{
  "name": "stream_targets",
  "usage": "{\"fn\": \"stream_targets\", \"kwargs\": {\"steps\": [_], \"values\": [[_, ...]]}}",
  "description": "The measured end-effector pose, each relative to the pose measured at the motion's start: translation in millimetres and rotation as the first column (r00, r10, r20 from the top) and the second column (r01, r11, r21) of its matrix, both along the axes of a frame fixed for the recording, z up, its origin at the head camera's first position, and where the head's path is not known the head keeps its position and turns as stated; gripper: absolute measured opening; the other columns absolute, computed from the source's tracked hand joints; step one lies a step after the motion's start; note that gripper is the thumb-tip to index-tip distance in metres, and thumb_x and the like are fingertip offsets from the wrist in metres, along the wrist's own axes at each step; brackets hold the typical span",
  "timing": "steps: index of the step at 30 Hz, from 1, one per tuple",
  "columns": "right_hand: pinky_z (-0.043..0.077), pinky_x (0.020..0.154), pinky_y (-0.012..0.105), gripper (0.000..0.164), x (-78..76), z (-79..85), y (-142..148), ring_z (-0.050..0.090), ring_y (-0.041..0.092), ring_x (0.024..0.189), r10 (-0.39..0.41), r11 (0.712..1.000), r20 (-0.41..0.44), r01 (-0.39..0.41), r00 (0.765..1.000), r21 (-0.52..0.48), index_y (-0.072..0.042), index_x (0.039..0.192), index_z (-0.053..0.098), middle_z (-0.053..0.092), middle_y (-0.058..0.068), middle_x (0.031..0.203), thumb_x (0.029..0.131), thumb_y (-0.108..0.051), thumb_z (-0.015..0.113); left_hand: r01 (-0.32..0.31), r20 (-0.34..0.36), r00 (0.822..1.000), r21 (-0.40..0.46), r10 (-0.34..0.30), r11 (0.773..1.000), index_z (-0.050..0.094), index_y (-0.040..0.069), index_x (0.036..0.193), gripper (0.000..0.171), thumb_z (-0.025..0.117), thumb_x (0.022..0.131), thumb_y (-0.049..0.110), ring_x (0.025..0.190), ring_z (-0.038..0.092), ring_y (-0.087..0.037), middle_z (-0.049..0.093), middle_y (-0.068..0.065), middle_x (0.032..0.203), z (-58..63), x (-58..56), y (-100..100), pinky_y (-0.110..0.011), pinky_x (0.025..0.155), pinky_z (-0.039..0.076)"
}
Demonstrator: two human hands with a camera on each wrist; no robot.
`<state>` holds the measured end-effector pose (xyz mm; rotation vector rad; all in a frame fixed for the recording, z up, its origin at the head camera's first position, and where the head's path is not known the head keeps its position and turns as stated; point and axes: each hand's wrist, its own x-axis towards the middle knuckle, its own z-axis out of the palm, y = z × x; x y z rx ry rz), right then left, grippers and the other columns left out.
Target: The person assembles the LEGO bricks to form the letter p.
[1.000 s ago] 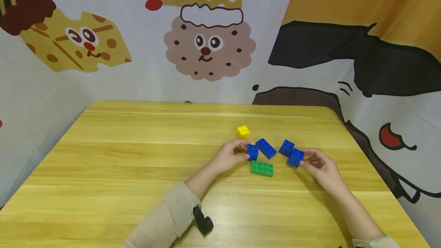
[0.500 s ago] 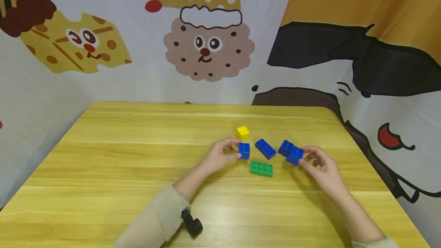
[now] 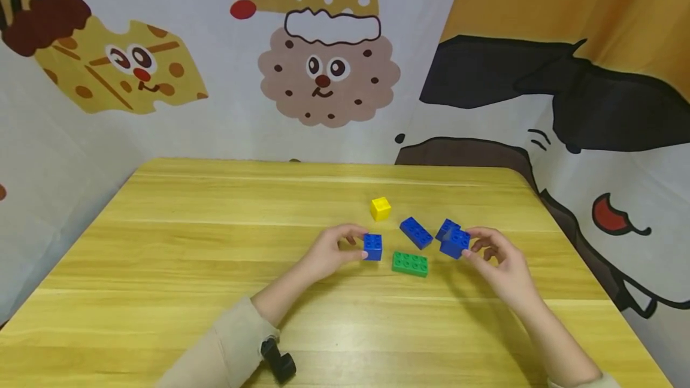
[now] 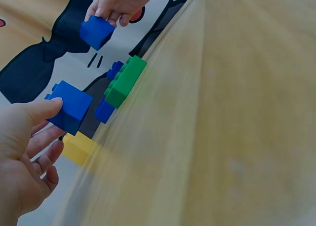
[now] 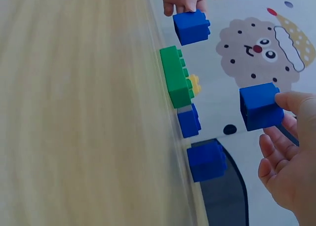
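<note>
My left hand (image 3: 329, 251) pinches a small square blue toy brick (image 3: 372, 246) between thumb and fingers; the left wrist view shows this brick (image 4: 72, 106) raised off the table. On the other side, my right hand (image 3: 502, 262) pinches a second square blue brick (image 3: 455, 243), also lifted, as the right wrist view of that brick (image 5: 260, 106) shows. In the head view it partly covers a third square blue brick (image 3: 447, 227) on the table. Between the hands lie a long blue brick (image 3: 415, 232) and a long green brick (image 3: 409, 263), studs up.
A yellow brick (image 3: 380, 208) stands behind the left hand's brick. Everything rests on a wood-grain table (image 3: 215, 244). Behind its far edge hangs a cloth (image 3: 226, 130) printed with cartoon figures. A black strap piece (image 3: 278, 361) sticks out at the left sleeve.
My left hand has drawn its blue brick leftward, away from the long blue brick. The right hand has shifted slightly left with its brick, now covering more of the brick behind.
</note>
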<state>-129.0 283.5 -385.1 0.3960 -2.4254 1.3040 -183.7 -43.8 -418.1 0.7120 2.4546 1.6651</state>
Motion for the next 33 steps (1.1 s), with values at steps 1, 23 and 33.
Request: {"fn": "stream_targets", "kwargs": {"steps": [1,23,33], "values": [[0.042,0.067,0.019,0.036,0.5,0.4,-2,0.053,0.01,0.085,0.009,1.0,-0.007,-0.009,1.0,-0.005,0.0,0.117,0.061,0.059,0.001,0.098,0.083,0.008,0.068,-0.002,0.002,1.0,-0.003,0.002,1.0,0.066,0.011,0.118,0.036,0.075,0.083,0.012,0.093,0.055,-0.02,0.066,0.004,0.106,0.2,1.6,-2,-0.033,0.073,0.045],[0.038,0.068,0.024,0.043,2.2,11.7,-45,0.053,0.016,0.082,0.209,0.973,-0.106,-0.218,0.972,-0.079,0.002,0.113,0.061,0.06,0.006,0.096,0.075,0.02,0.068,0.021,0.073,0.997,0.008,-0.022,1.0,0.068,0.01,0.109,0.033,0.079,0.078,0.01,0.09,0.053,-0.024,0.066,0.002,0.1,-2.7,25.8,-24,-0.031,0.069,0.042],[0.037,0.067,0.027,0.043,0.9,12.0,-61,0.05,0.019,0.08,0.273,0.956,-0.116,-0.282,0.955,-0.076,-0.001,0.114,0.062,0.058,0.009,0.088,0.076,0.019,0.068,0.05,0.108,0.993,0.01,-0.051,0.999,0.067,0.011,0.109,0.034,0.079,0.077,0.01,0.086,0.053,-0.022,0.064,0.002,0.097,-5.4,34.6,-29,-0.031,0.071,0.045]]}}
